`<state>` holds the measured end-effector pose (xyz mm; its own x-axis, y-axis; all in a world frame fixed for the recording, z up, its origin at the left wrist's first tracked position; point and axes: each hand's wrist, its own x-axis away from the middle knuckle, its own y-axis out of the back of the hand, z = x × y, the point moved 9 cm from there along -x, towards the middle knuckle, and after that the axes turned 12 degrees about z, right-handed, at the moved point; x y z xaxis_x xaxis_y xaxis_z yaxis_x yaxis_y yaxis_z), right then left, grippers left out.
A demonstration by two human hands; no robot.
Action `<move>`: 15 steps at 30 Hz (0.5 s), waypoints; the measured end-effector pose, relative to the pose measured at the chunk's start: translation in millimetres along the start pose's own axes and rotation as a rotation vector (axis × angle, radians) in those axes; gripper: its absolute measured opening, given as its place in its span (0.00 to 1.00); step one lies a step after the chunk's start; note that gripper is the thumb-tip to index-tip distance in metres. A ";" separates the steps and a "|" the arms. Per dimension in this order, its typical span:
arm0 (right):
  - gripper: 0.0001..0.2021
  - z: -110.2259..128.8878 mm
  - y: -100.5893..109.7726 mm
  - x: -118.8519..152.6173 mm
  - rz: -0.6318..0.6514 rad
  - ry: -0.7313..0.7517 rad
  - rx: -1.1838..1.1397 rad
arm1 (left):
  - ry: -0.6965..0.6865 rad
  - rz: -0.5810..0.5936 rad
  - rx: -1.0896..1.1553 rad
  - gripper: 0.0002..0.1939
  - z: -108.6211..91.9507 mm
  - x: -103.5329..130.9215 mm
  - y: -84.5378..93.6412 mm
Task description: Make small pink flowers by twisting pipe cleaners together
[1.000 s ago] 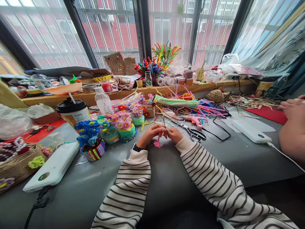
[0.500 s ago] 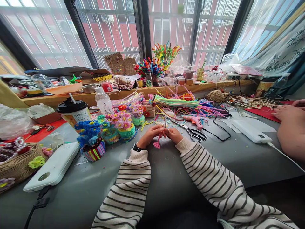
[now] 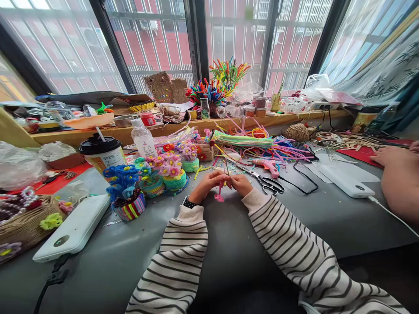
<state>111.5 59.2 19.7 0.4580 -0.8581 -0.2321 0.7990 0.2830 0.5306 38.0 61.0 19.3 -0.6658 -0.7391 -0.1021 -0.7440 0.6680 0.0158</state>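
Observation:
Near the middle of the grey table point(image 3: 137, 257), my left hand point(image 3: 209, 182) has its fingers closed on a small pink pipe-cleaner flower point(image 3: 219, 198), whose petals hang below the fingertips. My right hand point(image 3: 241, 185) is pinched close beside it, the fingertips of both hands nearly touching. Thin pointed stems stick up between the hands; what the right fingers hold is too small to make out. Left of my hands stand pots of fuzzy flowers: a blue one point(image 3: 122, 181) and a pink one point(image 3: 169, 165).
Black-handled scissors point(image 3: 266, 181) and a pink glue gun point(image 3: 268, 166) lie beyond my right hand. White power banks point(image 3: 73, 226) point(image 3: 347, 181) rest on both sides. A lidded cup point(image 3: 103, 155) and bottle point(image 3: 144, 138) stand at the left. Another person's hand point(image 3: 396, 161) is at the right edge.
The pink flower has shifted slightly to the right and up beneath my left fingers. My hands stay almost in place, with only small finger movement.

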 end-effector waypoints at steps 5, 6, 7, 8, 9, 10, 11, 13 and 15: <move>0.31 -2.1 -13.9 -2.4 0.147 -0.004 -0.025 | -0.037 -0.051 0.014 0.14 0.1 -1.2 7.7; 0.31 -2.1 -15.4 -2.4 0.160 -0.002 -0.031 | -0.042 -0.057 0.013 0.14 0.1 -1.3 8.8; 0.31 -1.9 -16.0 -2.2 0.163 0.001 -0.037 | -0.047 -0.063 0.012 0.14 -0.3 -1.3 9.8; 0.31 -1.3 -16.2 -2.0 0.165 0.005 -0.042 | -0.052 -0.069 0.010 0.14 -0.8 -1.2 10.6; 0.31 -0.4 -16.2 -1.7 0.164 0.012 -0.045 | -0.054 -0.073 0.009 0.14 -1.2 -1.1 11.1; 0.31 0.8 -16.3 -1.4 0.167 0.019 -0.044 | -0.055 -0.078 0.008 0.14 -1.6 -0.9 11.6; 0.31 1.9 -16.7 -1.1 0.173 0.026 -0.040 | -0.052 -0.082 0.007 0.14 -1.7 -0.7 12.0; 0.32 3.2 -17.4 -0.7 0.184 0.033 -0.030 | -0.039 -0.084 0.003 0.14 -1.1 -0.6 12.2; 0.32 3.2 -17.7 -0.7 0.187 0.031 -0.025 | -0.027 -0.078 0.001 0.15 0.1 -0.9 11.8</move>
<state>95.8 53.4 13.1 0.6111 -0.7759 -0.1563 0.7079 0.4475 0.5465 29.8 69.5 19.5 -0.6043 -0.7862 -0.1295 -0.7933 0.6088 0.0059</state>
